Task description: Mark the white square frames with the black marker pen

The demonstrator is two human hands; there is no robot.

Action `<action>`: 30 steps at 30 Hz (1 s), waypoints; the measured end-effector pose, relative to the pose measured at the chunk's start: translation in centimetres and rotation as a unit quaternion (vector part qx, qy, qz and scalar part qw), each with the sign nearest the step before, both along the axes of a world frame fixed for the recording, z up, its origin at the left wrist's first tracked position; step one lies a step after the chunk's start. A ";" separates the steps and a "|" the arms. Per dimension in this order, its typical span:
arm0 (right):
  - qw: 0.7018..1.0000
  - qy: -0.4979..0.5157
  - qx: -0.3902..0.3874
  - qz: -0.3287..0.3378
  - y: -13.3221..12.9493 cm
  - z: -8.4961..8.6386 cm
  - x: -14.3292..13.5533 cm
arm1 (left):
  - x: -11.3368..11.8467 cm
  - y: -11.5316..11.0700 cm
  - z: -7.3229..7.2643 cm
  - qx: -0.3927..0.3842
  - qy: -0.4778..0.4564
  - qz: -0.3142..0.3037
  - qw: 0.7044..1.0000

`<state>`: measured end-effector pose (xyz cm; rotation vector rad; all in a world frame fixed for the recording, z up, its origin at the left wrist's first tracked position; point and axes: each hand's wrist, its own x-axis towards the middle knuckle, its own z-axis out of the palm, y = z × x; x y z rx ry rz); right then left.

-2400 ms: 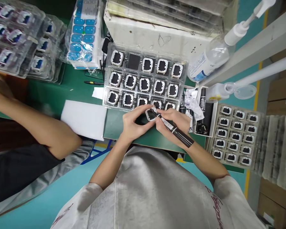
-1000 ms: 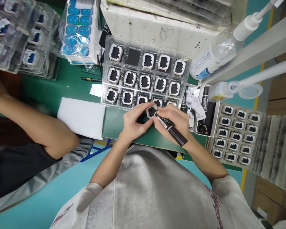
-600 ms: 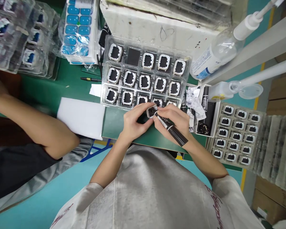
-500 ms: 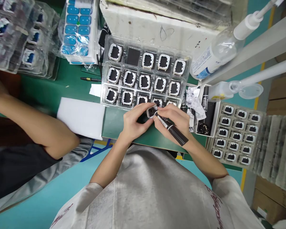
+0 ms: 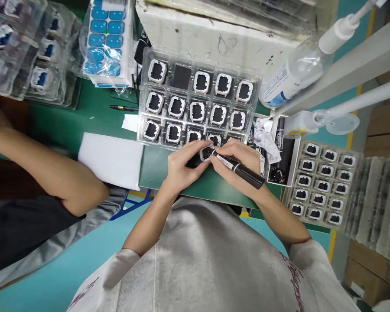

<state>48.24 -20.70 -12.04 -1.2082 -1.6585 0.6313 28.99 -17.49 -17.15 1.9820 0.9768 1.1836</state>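
My left hand [image 5: 183, 168] pinches a small white frame [image 5: 205, 153] with a dark inside, between thumb and forefinger. In my right hand [image 5: 243, 167] is a black marker pen [image 5: 248, 175], its tip end against the frame and its back end pointing down to the right. Just beyond my hands lies a clear plastic tray [image 5: 211, 103] with rows of similar white frames; one compartment in its far row shows only a dark bottom. My fingers partly cover the near row.
White foam sheet [image 5: 110, 160] at the left, near another person's arm [image 5: 48, 173]. Blue-celled pack [image 5: 105, 41] and stacked trays [image 5: 52, 56] at the back left. Spray bottle [image 5: 295, 71], open box [image 5: 285, 164] and second tray of frames [image 5: 321, 184] on the right.
The marker pen has swung, so its back end lies further right and slightly higher. My right hand has shifted slightly with it; my left hand has barely moved.
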 end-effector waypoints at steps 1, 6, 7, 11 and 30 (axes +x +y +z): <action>1.000 0.001 0.001 0.002 0.0 0.0 0.0 | 0.0 0.0 0.0 0.000 -0.003 0.000 1.000; 0.999 0.022 0.025 0.025 -0.2 0.0 0.0 | -0.1 -0.2 0.2 -0.020 -0.006 0.009 1.000; 0.999 0.028 0.032 0.028 -0.2 -0.1 0.0 | -0.1 -0.2 0.2 -0.023 -0.008 0.008 1.000; 0.999 0.031 0.036 0.026 -0.2 -0.4 0.0 | -0.2 -0.3 0.2 -0.031 -0.004 0.010 0.999; 0.999 0.005 0.048 0.013 0.0 -0.4 0.0 | 0.0 0.0 -0.1 0.010 0.015 0.002 1.000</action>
